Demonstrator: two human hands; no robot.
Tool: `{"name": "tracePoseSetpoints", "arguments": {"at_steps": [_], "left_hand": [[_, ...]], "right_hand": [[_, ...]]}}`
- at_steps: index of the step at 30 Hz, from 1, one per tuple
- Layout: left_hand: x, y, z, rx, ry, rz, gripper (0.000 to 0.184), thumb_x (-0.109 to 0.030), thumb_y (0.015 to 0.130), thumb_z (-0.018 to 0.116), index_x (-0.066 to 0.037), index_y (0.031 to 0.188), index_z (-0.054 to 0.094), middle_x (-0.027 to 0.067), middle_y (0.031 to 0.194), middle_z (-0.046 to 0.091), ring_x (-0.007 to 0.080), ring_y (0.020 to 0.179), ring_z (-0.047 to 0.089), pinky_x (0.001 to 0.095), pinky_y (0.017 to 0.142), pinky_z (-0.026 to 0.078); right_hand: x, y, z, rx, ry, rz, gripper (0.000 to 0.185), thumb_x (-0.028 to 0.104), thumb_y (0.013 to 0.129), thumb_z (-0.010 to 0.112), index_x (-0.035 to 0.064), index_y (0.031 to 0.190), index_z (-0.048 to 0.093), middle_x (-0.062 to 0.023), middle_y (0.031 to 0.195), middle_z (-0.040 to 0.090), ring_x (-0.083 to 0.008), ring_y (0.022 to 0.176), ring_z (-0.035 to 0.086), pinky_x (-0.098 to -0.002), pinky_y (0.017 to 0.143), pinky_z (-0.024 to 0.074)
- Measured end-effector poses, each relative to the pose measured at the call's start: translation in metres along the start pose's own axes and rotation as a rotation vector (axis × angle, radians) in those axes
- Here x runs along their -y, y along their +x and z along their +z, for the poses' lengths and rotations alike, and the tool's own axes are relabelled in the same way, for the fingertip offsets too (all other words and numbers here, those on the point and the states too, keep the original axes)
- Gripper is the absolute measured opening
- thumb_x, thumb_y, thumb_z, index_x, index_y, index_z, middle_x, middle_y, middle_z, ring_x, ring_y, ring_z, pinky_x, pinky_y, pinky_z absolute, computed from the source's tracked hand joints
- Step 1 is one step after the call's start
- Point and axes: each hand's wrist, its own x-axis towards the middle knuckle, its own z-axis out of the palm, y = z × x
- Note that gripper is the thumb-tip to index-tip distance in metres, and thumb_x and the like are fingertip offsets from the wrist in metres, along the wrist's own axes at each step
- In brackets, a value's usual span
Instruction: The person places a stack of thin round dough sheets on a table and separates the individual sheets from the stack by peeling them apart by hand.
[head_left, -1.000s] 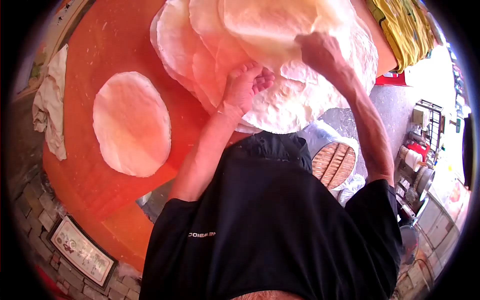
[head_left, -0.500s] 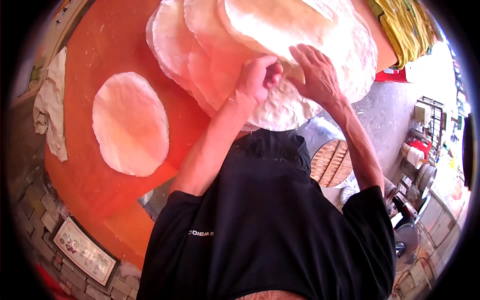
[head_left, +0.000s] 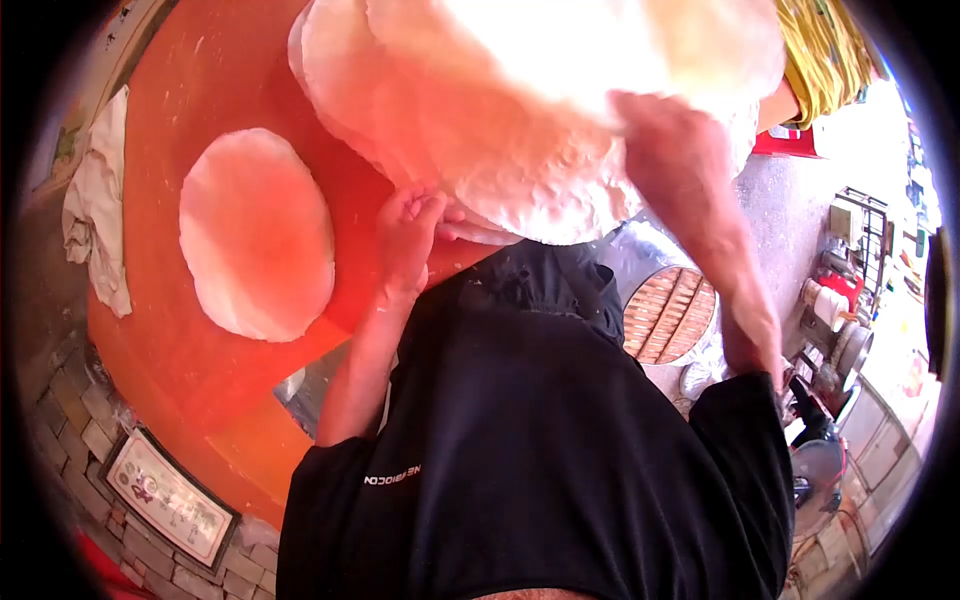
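Observation:
Several thin, pale dough sheets (head_left: 400, 110) lie overlapped in a broad stack at the top of the view, the upper part washed out by glare. At the stack's lower left edge, my left hand (head_left: 412, 222) is closed, its thumb and fingers pinching the rim of a dough sheet. My right hand (head_left: 672, 145) is over the right part of the stack, smeared by motion, so its fingers are unclear. A single oval dough sheet (head_left: 258, 235) lies flat by itself to the left.
The orange tabletop (head_left: 215, 400) carries the dough. A crumpled cloth (head_left: 98, 205) hangs at its left edge, and yellow fabric (head_left: 828, 65) lies at upper right. Below the stack stands a round slatted lid (head_left: 668, 315). A framed panel (head_left: 170, 498) is at lower left.
My left hand has moved left and down to the stack's edge. My right hand has shifted right and is now blurred. The top sheet's folded-looking edge has spread out toward the right.

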Motion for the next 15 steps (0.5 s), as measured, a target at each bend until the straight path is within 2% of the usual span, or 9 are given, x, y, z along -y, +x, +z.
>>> {"name": "tracePoseSetpoints", "arguments": {"at_steps": [2, 3, 4, 5, 8, 10, 13, 14, 15], "left_hand": [[-0.001, 0.001, 0.002, 0.085, -0.108, -0.09, 0.023, -0.016, 0.091, 0.055, 0.0, 0.108, 0.055, 0.0078, 0.089, 0.064, 0.0169, 0.078, 0.065, 0.0227, 0.058, 0.05], [-0.001, 0.003, 0.005, 0.18, -0.21, -0.173, 0.022, -0.015, 0.092, 0.054, -0.001, 0.108, 0.055, 0.0089, 0.09, 0.064, 0.0185, 0.079, 0.066, 0.0237, 0.059, 0.051], [0.0, 0.003, 0.008, 0.223, -0.271, -0.201, 0.02, -0.015, 0.092, 0.054, -0.001, 0.106, 0.054, 0.0101, 0.089, 0.064, 0.0188, 0.072, 0.066, 0.0233, 0.054, 0.049], [-0.001, 0.004, 0.009, 0.22, -0.273, -0.195, 0.02, -0.015, 0.092, 0.054, -0.001, 0.106, 0.054, 0.0101, 0.089, 0.064, 0.0188, 0.072, 0.066, 0.0233, 0.054, 0.049], [0.008, -0.001, 0.016, 0.306, -0.267, -0.313, 0.014, -0.014, 0.092, 0.052, -0.002, 0.099, 0.054, 0.0089, 0.082, 0.064, 0.0176, 0.059, 0.063, 0.0232, 0.043, 0.043], [0.008, 0.005, 0.024, 0.384, -0.251, -0.303, 0.014, -0.014, 0.093, 0.05, -0.002, 0.098, 0.055, 0.0092, 0.079, 0.064, 0.0174, 0.058, 0.062, 0.023, 0.043, 0.043], [0.015, 0.002, 0.028, 0.432, -0.2, -0.315, 0.019, -0.016, 0.093, 0.044, -0.001, 0.096, 0.056, 0.0105, 0.07, 0.062, 0.0166, 0.055, 0.061, 0.0225, 0.043, 0.041], [0.011, 0.0, 0.03, 0.451, -0.233, -0.311, 0.021, -0.017, 0.093, 0.043, -0.002, 0.097, 0.056, 0.0104, 0.069, 0.062, 0.0166, 0.054, 0.06, 0.0225, 0.042, 0.04], [0.01, -0.003, 0.031, 0.472, -0.265, -0.313, 0.022, -0.019, 0.093, 0.043, -0.002, 0.097, 0.056, 0.0102, 0.068, 0.062, 0.0165, 0.054, 0.06, 0.0224, 0.042, 0.04]], "right_hand": [[0.012, -0.006, 0.06, 0.214, 0.073, -0.07, 0.015, 0.005, 0.072, 0.053, 0.0076, 0.083, 0.063, -0.013, 0.075, 0.065, -0.0298, 0.077, 0.065, -0.041, 0.067, 0.0519], [0.011, -0.014, 0.084, 0.17, 0.223, -0.137, 0.009, 0.004, 0.074, 0.053, 0.0018, 0.076, 0.061, -0.0177, 0.07, 0.063, -0.0348, 0.065, 0.063, -0.0439, 0.058, 0.0507], [0.013, -0.02, 0.087, 0.121, 0.222, -0.145, 0.008, 0.005, 0.073, 0.053, 0.0022, 0.075, 0.06, -0.0174, 0.07, 0.062, -0.0346, 0.066, 0.063, -0.0441, 0.059, 0.0504], [0.016, -0.025, 0.086, 0.068, 0.221, -0.158, 0.006, 0.005, 0.072, 0.053, 0.0025, 0.073, 0.06, -0.0171, 0.069, 0.061, -0.0344, 0.067, 0.063, -0.0443, 0.059, 0.05], [0.02, -0.049, 0.071, 0.052, 0.256, -0.131, 0.005, 0.005, 0.074, 0.053, 0.0039, 0.074, 0.058, -0.0159, 0.07, 0.061, -0.0333, 0.07, 0.062, -0.0438, 0.06, 0.0497], [0.016, -0.058, 0.083, 0.075, 0.292, -0.128, 0.01, 0.003, 0.073, 0.053, 0.007, 0.08, 0.058, -0.0115, 0.071, 0.059, -0.0315, 0.072, 0.06, -0.0437, 0.062, 0.0478], [0.024, -0.063, 0.085, 0.105, 0.271, -0.137, 0.009, 0.004, 0.072, 0.054, 0.0067, 0.079, 0.058, -0.0111, 0.069, 0.059, -0.0312, 0.072, 0.06, -0.0436, 0.062, 0.0479], [0.026, -0.062, 0.081, 0.121, 0.293, -0.14, 0.016, 0.005, 0.072, 0.056, 0.0058, 0.088, 0.058, -0.0111, 0.075, 0.06, -0.0313, 0.075, 0.06, -0.0433, 0.064, 0.0481], [0.031, -0.065, 0.08, 0.127, 0.294, -0.133, 0.016, 0.005, 0.072, 0.056, 0.0058, 0.088, 0.058, -0.0111, 0.075, 0.06, -0.0313, 0.075, 0.06, -0.0433, 0.064, 0.0481]]}}
